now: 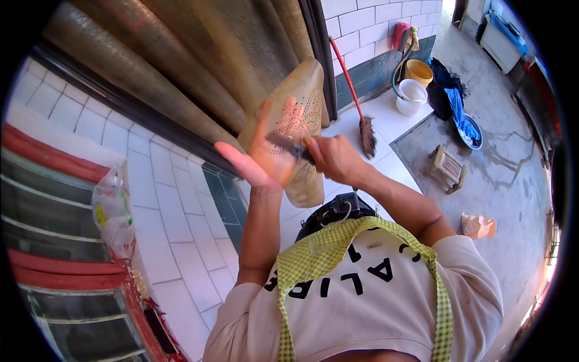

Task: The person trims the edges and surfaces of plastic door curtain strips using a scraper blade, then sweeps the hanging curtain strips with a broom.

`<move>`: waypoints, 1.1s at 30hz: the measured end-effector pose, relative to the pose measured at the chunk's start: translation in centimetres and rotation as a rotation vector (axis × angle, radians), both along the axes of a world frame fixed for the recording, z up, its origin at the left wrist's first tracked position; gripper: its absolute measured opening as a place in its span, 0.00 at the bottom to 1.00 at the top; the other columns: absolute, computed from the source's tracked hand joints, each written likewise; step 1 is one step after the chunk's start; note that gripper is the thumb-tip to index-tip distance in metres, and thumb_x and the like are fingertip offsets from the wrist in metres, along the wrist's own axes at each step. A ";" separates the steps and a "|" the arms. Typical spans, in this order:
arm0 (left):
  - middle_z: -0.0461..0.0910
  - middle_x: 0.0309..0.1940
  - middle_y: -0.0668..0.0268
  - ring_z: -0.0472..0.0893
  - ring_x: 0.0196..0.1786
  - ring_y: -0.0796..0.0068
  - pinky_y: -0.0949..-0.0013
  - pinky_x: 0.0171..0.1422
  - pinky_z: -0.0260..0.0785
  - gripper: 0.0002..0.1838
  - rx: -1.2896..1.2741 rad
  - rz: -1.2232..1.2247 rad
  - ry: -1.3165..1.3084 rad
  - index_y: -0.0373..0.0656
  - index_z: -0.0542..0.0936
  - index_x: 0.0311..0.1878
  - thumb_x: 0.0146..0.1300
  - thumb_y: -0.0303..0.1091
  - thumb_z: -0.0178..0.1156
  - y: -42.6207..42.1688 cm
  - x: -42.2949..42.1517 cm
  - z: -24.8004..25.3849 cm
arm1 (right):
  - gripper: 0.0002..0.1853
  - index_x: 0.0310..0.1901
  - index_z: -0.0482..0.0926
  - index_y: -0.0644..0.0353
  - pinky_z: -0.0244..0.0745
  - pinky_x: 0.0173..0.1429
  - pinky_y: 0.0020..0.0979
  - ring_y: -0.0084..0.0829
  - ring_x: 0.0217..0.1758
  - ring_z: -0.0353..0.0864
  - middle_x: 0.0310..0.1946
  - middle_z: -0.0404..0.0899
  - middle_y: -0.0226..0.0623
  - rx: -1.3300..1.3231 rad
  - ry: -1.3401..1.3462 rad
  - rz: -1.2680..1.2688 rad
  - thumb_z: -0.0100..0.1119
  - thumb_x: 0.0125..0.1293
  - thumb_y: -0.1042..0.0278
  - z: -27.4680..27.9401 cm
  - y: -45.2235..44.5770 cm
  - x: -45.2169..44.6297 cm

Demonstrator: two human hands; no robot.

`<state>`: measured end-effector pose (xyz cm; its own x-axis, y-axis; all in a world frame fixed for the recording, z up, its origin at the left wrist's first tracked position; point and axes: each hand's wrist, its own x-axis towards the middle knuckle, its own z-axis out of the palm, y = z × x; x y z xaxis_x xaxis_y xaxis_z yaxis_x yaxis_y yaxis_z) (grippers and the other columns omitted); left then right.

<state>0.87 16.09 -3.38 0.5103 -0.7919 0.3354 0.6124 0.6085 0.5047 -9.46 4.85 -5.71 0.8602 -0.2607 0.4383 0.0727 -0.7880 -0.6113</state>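
My left hand (260,160) is raised palm up, thumb stretched out and fingers apart. Its fingers overlap the tan, dotted fold of a curtain (304,184) and show faintly through it. Closed round the handle of a dark, flat, blade-like tool (289,146), my right hand (336,158) is just to the right of the left palm. The tool's blade reaches over the palm and points left; whether it touches the skin I cannot tell. Below the hands are a green checked apron (325,247) and a light printed shirt (374,301).
A red-handled broom (368,137) leans by the tiled wall. Beyond it are a white bucket (411,99), a yellow bucket (418,71) and a basin with blue cloth (470,133). A small wooden stool (447,169) and paper bag (477,225) stand right. Plastic bags (114,211) hang left.
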 end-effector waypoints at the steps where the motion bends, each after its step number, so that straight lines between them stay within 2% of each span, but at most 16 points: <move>1: 0.46 0.72 0.44 0.46 0.74 0.47 0.49 0.76 0.34 0.64 -0.004 -0.011 0.041 0.44 0.50 0.73 0.42 0.87 0.36 0.1 -0.1 -0.1 | 0.13 0.32 0.76 0.59 0.76 0.32 0.42 0.48 0.24 0.80 0.24 0.78 0.50 0.190 0.151 -0.019 0.47 0.69 0.62 0.7 0.1 -0.3; 3: 0.45 0.73 0.45 0.46 0.74 0.47 0.49 0.76 0.34 0.64 -0.008 -0.025 0.082 0.45 0.50 0.73 0.41 0.88 0.36 0.3 -0.3 -0.1 | 0.15 0.30 0.76 0.60 0.76 0.29 0.36 0.39 0.21 0.81 0.19 0.78 0.46 0.303 0.117 -0.084 0.45 0.70 0.62 0.8 -2.7 0.7; 4: 0.44 0.73 0.45 0.46 0.74 0.47 0.48 0.75 0.34 0.64 -0.027 -0.061 0.146 0.46 0.50 0.73 0.41 0.88 0.36 0.4 -0.4 -0.1 | 0.16 0.29 0.74 0.61 0.76 0.25 0.34 0.35 0.19 0.81 0.17 0.77 0.42 0.494 0.186 -0.216 0.43 0.72 0.63 2.5 -4.0 1.5; 5: 0.43 0.73 0.46 0.46 0.74 0.47 0.48 0.75 0.34 0.64 -0.049 -0.099 0.208 0.47 0.50 0.74 0.41 0.88 0.36 0.3 -0.6 -0.1 | 0.18 0.34 0.71 0.61 0.72 0.20 0.29 0.25 0.14 0.76 0.16 0.75 0.34 0.468 0.136 -0.234 0.36 0.75 0.58 3.0 -5.2 1.8; 7: 0.44 0.73 0.47 0.46 0.74 0.48 0.48 0.75 0.34 0.64 0.003 -0.032 0.098 0.48 0.50 0.74 0.40 0.88 0.36 0.0 -0.7 -0.1 | 0.15 0.33 0.71 0.60 0.72 0.21 0.29 0.25 0.14 0.76 0.16 0.75 0.34 0.420 0.154 -0.181 0.39 0.74 0.60 2.6 -4.3 1.7; 9: 0.45 0.73 0.47 0.46 0.74 0.48 0.48 0.75 0.34 0.64 0.058 0.041 -0.010 0.48 0.50 0.74 0.40 0.88 0.36 0.0 -0.4 -0.3 | 0.10 0.33 0.74 0.59 0.75 0.25 0.31 0.27 0.15 0.78 0.16 0.77 0.36 -0.123 0.040 -0.040 0.45 0.71 0.66 0.4 -1.8 1.1; 11: 0.44 0.73 0.49 0.44 0.75 0.50 0.48 0.76 0.33 0.64 -0.055 -0.080 0.099 0.48 0.50 0.74 0.40 0.88 0.35 0.4 0.1 -0.7 | 0.10 0.30 0.73 0.58 0.75 0.35 0.46 0.50 0.26 0.79 0.20 0.77 0.50 0.174 0.080 -0.025 0.47 0.67 0.65 0.0 0.2 0.2; 13: 0.44 0.74 0.49 0.44 0.75 0.50 0.48 0.75 0.33 0.64 -0.011 -0.041 0.064 0.48 0.50 0.74 0.41 0.88 0.35 0.3 0.0 -0.6 | 0.19 0.28 0.77 0.61 0.77 0.28 0.40 0.40 0.21 0.81 0.22 0.80 0.48 0.151 0.151 0.020 0.42 0.72 0.60 1.2 -2.2 0.6; 15: 0.44 0.74 0.50 0.43 0.75 0.50 0.47 0.75 0.34 0.64 0.036 -0.005 0.042 0.48 0.50 0.74 0.41 0.88 0.35 0.3 -0.6 -0.5 | 0.13 0.31 0.75 0.61 0.77 0.26 0.38 0.36 0.19 0.81 0.18 0.79 0.43 0.476 0.162 -0.224 0.46 0.69 0.63 3.2 -4.8 2.0; 16: 0.44 0.74 0.50 0.43 0.75 0.50 0.47 0.75 0.34 0.64 -0.001 -0.036 0.095 0.48 0.51 0.73 0.41 0.88 0.35 0.3 -0.9 -0.3 | 0.12 0.32 0.74 0.61 0.77 0.25 0.37 0.34 0.18 0.81 0.17 0.78 0.41 0.472 0.151 -0.219 0.47 0.68 0.64 3.7 -5.1 2.2; 19: 0.45 0.74 0.50 0.43 0.75 0.49 0.46 0.74 0.34 0.64 0.001 -0.015 0.090 0.46 0.52 0.73 0.41 0.88 0.35 0.1 -0.3 0.1 | 0.15 0.30 0.76 0.60 0.77 0.29 0.41 0.44 0.23 0.81 0.20 0.79 0.47 0.140 0.108 -0.017 0.44 0.71 0.62 2.2 -1.2 0.4; 22: 0.46 0.73 0.50 0.43 0.75 0.50 0.46 0.74 0.34 0.64 0.019 0.004 0.048 0.45 0.52 0.72 0.41 0.88 0.36 0.6 0.3 -0.3 | 0.11 0.33 0.76 0.58 0.76 0.33 0.44 0.54 0.26 0.78 0.20 0.76 0.51 0.154 0.114 0.097 0.46 0.69 0.65 0.1 1.2 -0.5; 25: 0.46 0.73 0.49 0.44 0.74 0.50 0.47 0.75 0.35 0.64 0.016 -0.014 0.075 0.44 0.52 0.73 0.41 0.88 0.37 0.6 -0.6 0.0 | 0.24 0.34 0.76 0.64 0.74 0.22 0.28 0.25 0.14 0.76 0.15 0.76 0.37 0.494 0.190 -0.111 0.37 0.75 0.52 2.0 -3.5 1.3; 28: 0.47 0.73 0.48 0.45 0.74 0.49 0.49 0.75 0.34 0.65 -0.029 -0.038 0.134 0.43 0.52 0.73 0.41 0.88 0.37 0.1 -0.6 0.0 | 0.25 0.34 0.74 0.64 0.73 0.20 0.28 0.25 0.14 0.76 0.15 0.76 0.37 0.413 0.089 -0.187 0.35 0.75 0.51 2.9 -4.6 1.8; 30: 0.46 0.73 0.47 0.45 0.74 0.49 0.49 0.76 0.33 0.65 0.079 0.084 -0.037 0.43 0.51 0.73 0.41 0.88 0.37 0.2 -0.5 -0.2 | 0.25 0.36 0.75 0.65 0.74 0.20 0.28 0.26 0.14 0.77 0.16 0.77 0.38 0.297 0.058 -0.118 0.34 0.75 0.52 1.6 -2.6 0.8; 33: 0.46 0.72 0.46 0.44 0.75 0.49 0.48 0.75 0.33 0.65 0.024 0.010 0.010 0.43 0.50 0.73 0.41 0.88 0.37 0.4 -0.2 -0.3 | 0.24 0.37 0.76 0.64 0.74 0.21 0.29 0.27 0.14 0.77 0.15 0.76 0.38 0.231 0.056 -0.011 0.34 0.75 0.52 0.4 -1.5 0.0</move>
